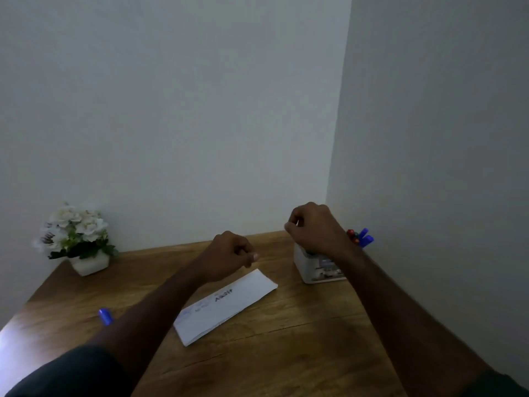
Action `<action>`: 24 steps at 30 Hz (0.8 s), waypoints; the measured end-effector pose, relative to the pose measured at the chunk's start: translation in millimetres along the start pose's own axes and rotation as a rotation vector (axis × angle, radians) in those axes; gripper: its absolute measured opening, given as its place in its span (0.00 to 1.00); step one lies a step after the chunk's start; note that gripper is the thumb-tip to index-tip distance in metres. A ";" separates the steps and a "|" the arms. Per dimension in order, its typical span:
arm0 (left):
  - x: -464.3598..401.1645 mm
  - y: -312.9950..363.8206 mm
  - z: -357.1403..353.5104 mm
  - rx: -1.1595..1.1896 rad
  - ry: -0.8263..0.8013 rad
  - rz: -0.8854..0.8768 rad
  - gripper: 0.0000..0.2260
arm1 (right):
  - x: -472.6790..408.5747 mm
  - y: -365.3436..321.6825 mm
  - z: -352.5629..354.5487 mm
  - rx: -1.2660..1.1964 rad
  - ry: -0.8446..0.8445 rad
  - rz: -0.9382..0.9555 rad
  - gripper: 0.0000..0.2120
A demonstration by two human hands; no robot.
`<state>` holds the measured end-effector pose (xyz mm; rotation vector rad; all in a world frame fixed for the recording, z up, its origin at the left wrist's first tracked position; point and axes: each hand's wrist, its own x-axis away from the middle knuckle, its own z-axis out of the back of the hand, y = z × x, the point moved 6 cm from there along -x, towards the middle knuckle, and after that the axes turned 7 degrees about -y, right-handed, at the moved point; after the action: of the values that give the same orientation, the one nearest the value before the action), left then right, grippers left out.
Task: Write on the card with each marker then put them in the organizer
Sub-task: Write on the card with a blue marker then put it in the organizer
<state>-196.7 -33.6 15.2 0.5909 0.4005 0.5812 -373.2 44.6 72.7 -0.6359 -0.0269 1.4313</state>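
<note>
Right hand [312, 227] hovers curled over the organizer [317, 266], grip contents unclear, likely dropping a marker among markers [361, 237] there; left hand [233, 255] loosely fisted, empty, above card [226, 306]; 1 blue marker [105, 316] waits on table [286, 353].

Single head-worn wide-angle view, looking forward and down, close over wooden table [286, 353], facing room corner

A card [226, 306] is lying mid-counter [286, 353]. An organizer [317, 266] holding markers [362, 237] is standing right of it by the wall; flowers [77, 236] are sitting far left; a marker [106, 316] is lying near-left.
</note>
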 end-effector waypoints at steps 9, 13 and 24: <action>121.6 -82.2 77.0 -0.108 0.155 0.212 0.09 | 11.6 -139.2 -133.0 -0.080 -0.270 0.226 0.06; 183.4 -122.4 105.7 -0.132 0.255 0.339 0.16 | 27.9 -199.3 -186.7 -0.175 -0.368 0.274 0.09; 236.0 -165.6 124.3 -0.058 0.442 0.447 0.12 | 39.4 -250.4 -249.0 -0.037 -0.408 0.154 0.09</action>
<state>112.4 -51.7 -36.5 0.4948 0.6705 1.1578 -43.2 -17.5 -43.6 -0.3731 -0.3318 1.6944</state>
